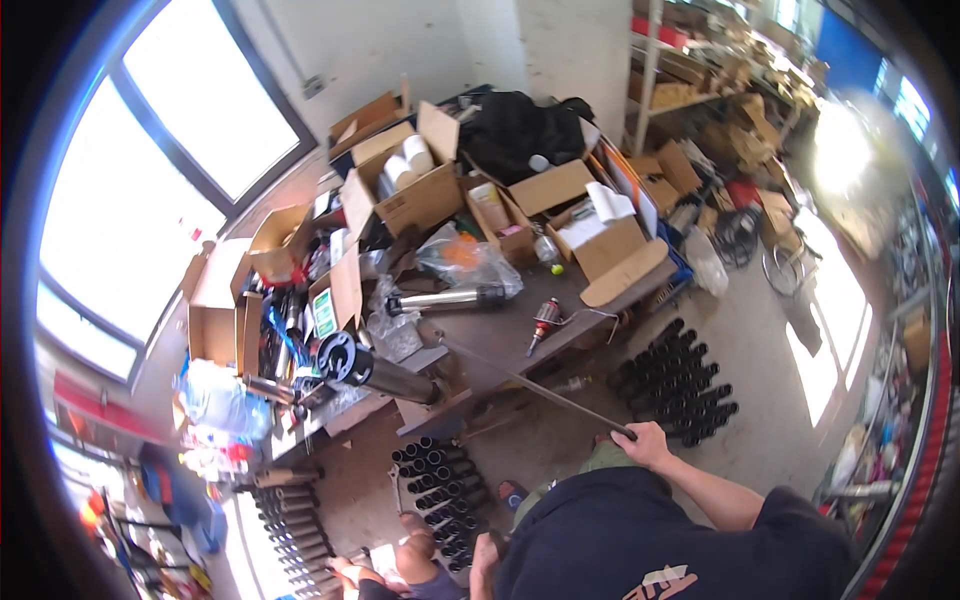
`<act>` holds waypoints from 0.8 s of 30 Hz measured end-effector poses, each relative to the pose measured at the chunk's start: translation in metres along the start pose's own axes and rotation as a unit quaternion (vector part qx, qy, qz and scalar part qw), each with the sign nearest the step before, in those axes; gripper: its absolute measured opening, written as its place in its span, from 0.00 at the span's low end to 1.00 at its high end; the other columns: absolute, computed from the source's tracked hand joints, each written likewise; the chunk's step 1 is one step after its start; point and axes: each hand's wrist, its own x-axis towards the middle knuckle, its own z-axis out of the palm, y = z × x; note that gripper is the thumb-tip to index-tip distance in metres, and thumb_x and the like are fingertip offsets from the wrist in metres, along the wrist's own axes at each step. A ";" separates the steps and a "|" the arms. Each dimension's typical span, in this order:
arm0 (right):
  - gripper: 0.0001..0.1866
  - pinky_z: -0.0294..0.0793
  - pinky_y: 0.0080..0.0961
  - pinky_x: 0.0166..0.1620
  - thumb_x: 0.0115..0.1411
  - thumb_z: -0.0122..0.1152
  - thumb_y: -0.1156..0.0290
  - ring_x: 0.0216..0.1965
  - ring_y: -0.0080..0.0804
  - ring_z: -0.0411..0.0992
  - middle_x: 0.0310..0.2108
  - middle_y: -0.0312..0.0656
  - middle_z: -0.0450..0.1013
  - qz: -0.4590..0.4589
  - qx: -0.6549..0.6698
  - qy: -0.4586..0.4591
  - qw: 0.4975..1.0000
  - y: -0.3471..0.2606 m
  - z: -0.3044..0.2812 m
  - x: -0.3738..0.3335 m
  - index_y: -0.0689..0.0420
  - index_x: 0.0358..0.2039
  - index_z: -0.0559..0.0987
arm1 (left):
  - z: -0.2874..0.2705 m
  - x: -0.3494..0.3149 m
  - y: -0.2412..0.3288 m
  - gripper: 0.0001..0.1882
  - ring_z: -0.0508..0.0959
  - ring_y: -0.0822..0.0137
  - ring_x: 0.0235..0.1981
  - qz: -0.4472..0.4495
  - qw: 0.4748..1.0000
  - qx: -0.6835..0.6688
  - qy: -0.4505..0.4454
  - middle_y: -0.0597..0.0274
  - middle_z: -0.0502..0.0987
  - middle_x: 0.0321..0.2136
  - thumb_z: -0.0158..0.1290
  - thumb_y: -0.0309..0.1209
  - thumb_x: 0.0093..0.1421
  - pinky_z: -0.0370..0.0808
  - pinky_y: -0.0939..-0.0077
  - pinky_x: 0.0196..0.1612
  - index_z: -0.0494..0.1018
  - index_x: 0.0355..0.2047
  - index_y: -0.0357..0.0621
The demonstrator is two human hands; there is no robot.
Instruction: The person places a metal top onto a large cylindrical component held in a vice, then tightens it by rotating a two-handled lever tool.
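Observation:
My right hand [648, 444] is closed around the dark end of a long thin metal rod [540, 388]. From my fist the rod slants away to the left, over the workbench [470, 345], and its far tip lies near the bench's front part. Low at the left edge of my dark shirt, my left hand [487, 552] hangs down; its fingers cannot be made out. A thick metal cylinder [385, 372] with a black round end flange lies left of the rod's tip. Behind the tip is a slimmer shiny cylinder [450, 299], and a red-bodied tool [545, 322] rests to its right.
Open cardboard boxes [420, 195] and plastic bags crowd the bench. Rows of black tubes [680, 375] stand on the floor at right, with more black tubes [440, 490] in front of the bench. Another person's bare knees [415, 555] show at lower left, beside brownish tubes [295, 525].

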 end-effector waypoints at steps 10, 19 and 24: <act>0.20 0.78 0.45 0.35 0.55 0.62 0.45 0.30 0.51 0.79 0.23 0.48 0.79 0.143 -0.091 -0.029 0.985 0.008 0.002 -0.024 0.49 0.29 0.87 | -0.008 -0.004 -0.040 0.19 0.79 0.64 0.44 -0.026 1.000 -0.004 -0.010 0.57 0.82 0.45 0.55 0.30 0.61 0.73 0.69 0.53 0.76 0.52 0.35; 0.22 0.76 0.47 0.33 0.56 0.63 0.46 0.28 0.55 0.77 0.21 0.51 0.76 0.144 -0.078 0.044 0.985 0.025 0.017 -0.049 0.53 0.23 0.85 | -0.032 0.037 0.057 0.23 0.78 0.64 0.47 0.003 0.976 0.057 -0.209 0.52 0.79 0.49 0.54 0.27 0.56 0.74 0.69 0.52 0.76 0.54 0.36; 0.26 0.64 0.41 0.23 0.58 0.67 0.53 0.17 0.52 0.69 0.14 0.53 0.68 0.050 -0.002 0.089 0.995 -0.006 -0.018 -0.048 0.62 0.15 0.75 | -0.109 0.114 0.217 0.20 0.75 0.67 0.39 0.167 0.932 -0.037 0.321 0.60 0.76 0.37 0.63 0.27 0.56 0.74 0.69 0.44 0.71 0.47 0.39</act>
